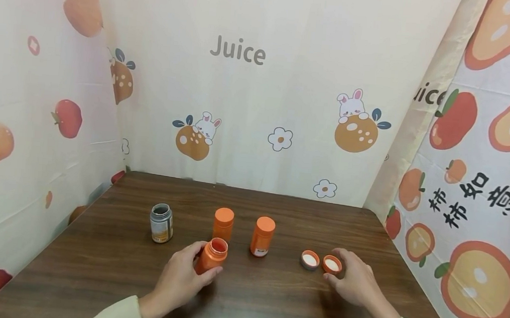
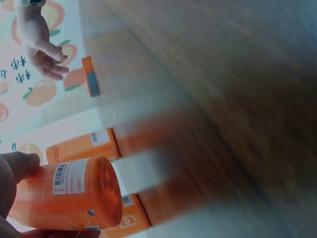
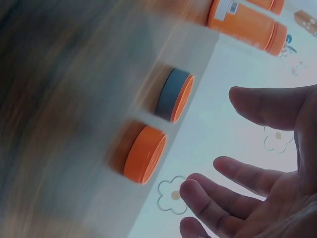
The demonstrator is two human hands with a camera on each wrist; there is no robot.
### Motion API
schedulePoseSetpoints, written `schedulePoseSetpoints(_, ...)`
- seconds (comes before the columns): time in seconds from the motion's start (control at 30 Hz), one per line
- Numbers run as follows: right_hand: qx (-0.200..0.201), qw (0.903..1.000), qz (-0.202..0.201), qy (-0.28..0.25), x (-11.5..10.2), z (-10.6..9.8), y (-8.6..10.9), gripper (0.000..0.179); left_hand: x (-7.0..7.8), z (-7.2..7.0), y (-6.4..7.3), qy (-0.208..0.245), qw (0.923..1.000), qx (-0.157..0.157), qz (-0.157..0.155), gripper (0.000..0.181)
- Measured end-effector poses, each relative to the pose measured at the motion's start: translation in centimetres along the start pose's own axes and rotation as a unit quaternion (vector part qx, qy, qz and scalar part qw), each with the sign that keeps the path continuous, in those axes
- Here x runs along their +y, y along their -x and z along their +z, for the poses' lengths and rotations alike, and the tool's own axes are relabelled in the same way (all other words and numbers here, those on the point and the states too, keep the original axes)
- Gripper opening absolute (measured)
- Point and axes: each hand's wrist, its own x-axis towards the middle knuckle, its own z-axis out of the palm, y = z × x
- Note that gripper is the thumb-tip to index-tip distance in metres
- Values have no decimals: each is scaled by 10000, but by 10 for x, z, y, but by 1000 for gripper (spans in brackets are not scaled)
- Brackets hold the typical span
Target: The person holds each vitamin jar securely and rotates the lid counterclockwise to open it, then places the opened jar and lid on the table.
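My left hand (image 1: 185, 273) grips an uncapped orange bottle (image 1: 213, 255), its fingers and thumb around the sides. The bottle's open mouth faces up in the head view, and its barcode label and base show in the left wrist view. At the right, my right hand (image 1: 355, 279) hovers with thumb and fingers spread near an orange cap (image 1: 332, 265), which lies with its white inside up. The right wrist view shows a gap between those fingertips and the cap. Just left of it lies a grey cap with an orange rim (image 1: 310, 259), also inside up.
Two capped orange bottles stand on the dark wood table (image 1: 271, 300): one (image 1: 223, 221) behind the held bottle, the other (image 1: 262, 237) to its right. A grey uncapped jar (image 1: 161, 223) stands at the left. Fruit-printed curtains (image 1: 283, 91) border the table.
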Motion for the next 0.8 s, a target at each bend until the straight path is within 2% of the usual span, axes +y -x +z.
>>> schedulePoseSetpoints(0.17, 147, 9997, -126, -144, -11, 1, 6, 59, -7, -3, -4, -275, 9994, 229, -18, 52)
schedulePoseSetpoints(0.3, 86, 9996, -150, -243, -20, 2, 12, 59, -11, -4, -7, -414, 9986, 325, 18, 55)
schedulePoseSetpoints(0.4, 54, 9992, -221, -334, -26, 4, 16, 60, -14, -5, -9, -459, 9984, 331, -44, 58)
schedulePoseSetpoints(0.8, 445, 9926, -963, -596, -44, 14, 31, 60, -23, -11, -21, -453, 9976, 217, -469, 62)
